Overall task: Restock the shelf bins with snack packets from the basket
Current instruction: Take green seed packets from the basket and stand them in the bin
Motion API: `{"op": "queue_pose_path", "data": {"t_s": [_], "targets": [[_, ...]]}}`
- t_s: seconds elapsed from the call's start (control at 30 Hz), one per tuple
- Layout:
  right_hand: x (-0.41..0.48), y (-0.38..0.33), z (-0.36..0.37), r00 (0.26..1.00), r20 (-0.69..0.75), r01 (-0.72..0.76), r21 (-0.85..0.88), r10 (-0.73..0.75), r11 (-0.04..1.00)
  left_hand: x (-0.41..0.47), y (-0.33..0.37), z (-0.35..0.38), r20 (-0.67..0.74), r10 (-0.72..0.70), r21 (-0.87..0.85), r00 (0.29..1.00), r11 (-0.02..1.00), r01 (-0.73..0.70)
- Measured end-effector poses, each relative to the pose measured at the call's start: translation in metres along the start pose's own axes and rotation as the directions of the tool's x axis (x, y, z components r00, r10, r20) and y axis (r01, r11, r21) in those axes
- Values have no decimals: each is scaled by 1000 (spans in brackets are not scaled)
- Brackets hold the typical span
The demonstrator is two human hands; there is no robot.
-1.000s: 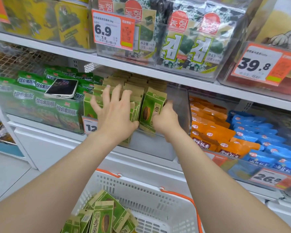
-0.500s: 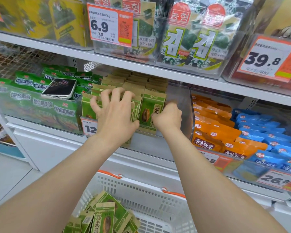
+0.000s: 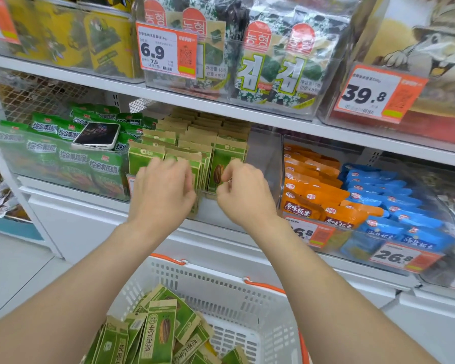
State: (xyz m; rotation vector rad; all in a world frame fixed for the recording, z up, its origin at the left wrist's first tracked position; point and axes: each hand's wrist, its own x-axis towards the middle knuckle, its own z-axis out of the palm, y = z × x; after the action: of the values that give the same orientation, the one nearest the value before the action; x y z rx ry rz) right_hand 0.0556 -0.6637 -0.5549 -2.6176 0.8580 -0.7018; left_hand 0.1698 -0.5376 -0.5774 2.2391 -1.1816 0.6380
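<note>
Head view of a shelf restock. At frame centre the left hand (image 3: 163, 191) lies with curled fingers against the front rows of green-and-kraft seed packets (image 3: 195, 145) standing upright in a clear shelf bin (image 3: 264, 164), apparently bracing them so they do not tip forward. The right hand (image 3: 243, 191) is beside it, fingers loosely curled at the lower edge of the rightmost front packet (image 3: 225, 166); motion blur makes it impossible to tell whether it pinches the packet or only nudges it. The right part of the bin is unfilled, which probably explains why the rows are being squared toward the left: to open space for more stock. More of the same packets (image 3: 159, 334) lie loose in the white basket (image 3: 221, 290) at the bottom of the frame, so the job appears only partly done. A phone (image 3: 97, 135) rests on the green snack bags (image 3: 63, 156) at centre left, seemingly parked there to free both hands. Orange bags (image 3: 315, 190) and blue bags (image 3: 394, 206) fill the bin at right.
</note>
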Motion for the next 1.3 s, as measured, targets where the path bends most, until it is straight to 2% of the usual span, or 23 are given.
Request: {"op": "queue_pose_path", "data": {"t_s": [0.07, 0.13, 0.3, 0.47, 0.63, 0.67, 0.73, 0.8, 0.87, 1.0, 1.1, 1.2, 1.3], "targets": [[-19, -6, -2, 994, 74, 76, 0, -75, 997, -16, -6, 4, 193, -43, 16, 980, 999, 41], [-39, -7, 0, 979, 158, 132, -24, -126, 991, -34, -9, 10, 367, -83, 81, 927, 995, 57], [-88, 0, 16, 897, 405, 268, -174, -179, 948, -85, -13, 36, 635, -117, 157, 763, 987, 21], [-124, -3, 39, 755, 624, 400, -199, -199, 895, -137, -25, 73, 853, -82, 153, 515, 984, -97], [-140, 1, 60, 644, 752, 454, -225, -143, 862, -174, -39, 97, 986, -25, 46, 164, 991, -129], [-140, 2, 62, 632, 764, 451, -227, -129, 863, -179, -40, 98, 993, -24, 45, 114, 983, -179], [-138, 3, 65, 610, 785, 433, -217, -107, 875, -189, -44, 102, 998, -28, 45, 50, 926, -375], [-135, 2, 64, 604, 790, 426, -206, -107, 881, -201, -48, 106, 997, 15, 27, 70, 829, -559], [-132, 2, 67, 591, 801, 415, -202, -94, 887, -209, -48, 113, 989, 118, -29, 89, 744, -667], [-129, 5, 71, 524, 851, 414, -208, -45, 886, -217, -47, 129, 970, 236, -114, 53, 641, -759], [-125, 6, 72, 483, 875, 424, -206, -28, 882, -215, -45, 136, 954, 291, -118, 70, 579, -807], [-120, 8, 76, 471, 882, 422, -210, -15, 882, -206, -46, 143, 950, 290, -79, 116, 582, -809], [-116, 13, 74, 476, 879, 392, -218, 6, 894, -192, -44, 147, 939, 271, -36, 214, 694, -719]]}}
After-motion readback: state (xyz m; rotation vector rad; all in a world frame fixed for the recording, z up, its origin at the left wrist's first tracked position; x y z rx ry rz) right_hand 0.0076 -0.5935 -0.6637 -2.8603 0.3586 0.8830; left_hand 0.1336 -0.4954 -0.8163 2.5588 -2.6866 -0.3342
